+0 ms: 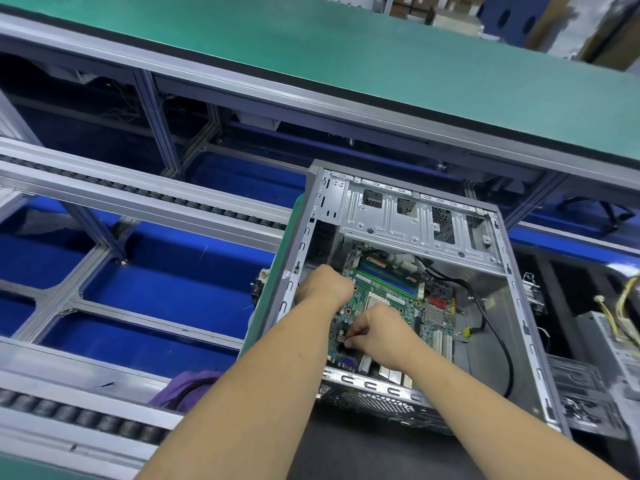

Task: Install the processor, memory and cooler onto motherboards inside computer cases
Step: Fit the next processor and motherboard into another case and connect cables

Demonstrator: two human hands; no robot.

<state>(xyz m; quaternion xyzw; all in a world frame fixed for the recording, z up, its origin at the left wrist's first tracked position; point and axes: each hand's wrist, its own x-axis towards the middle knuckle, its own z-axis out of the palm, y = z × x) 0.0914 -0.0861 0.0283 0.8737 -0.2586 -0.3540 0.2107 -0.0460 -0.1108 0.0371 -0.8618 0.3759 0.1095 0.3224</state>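
An open grey computer case [519, 306] lies on its side with a green motherboard [408, 306] inside. Memory sticks [391, 275] sit in blue and green slots at the board's far end. The pale square processor socket [375, 301] shows between my hands. My left hand [323, 289] is curled over the board's left edge near the case wall, its fingertips hidden. My right hand [377, 330] has its fingers curled and pinches a small dark connector [343, 342] at the board's near-left corner. No cooler is visible on the board.
A black cable [498, 341] with a yellow plug [467, 331] loops along the case floor on the right. Roller conveyor rails [138, 199] and blue floor lie to the left. A power supply with yellow wires [623, 320] sits at the right edge. A purple cloth [187, 389] lies near my left arm.
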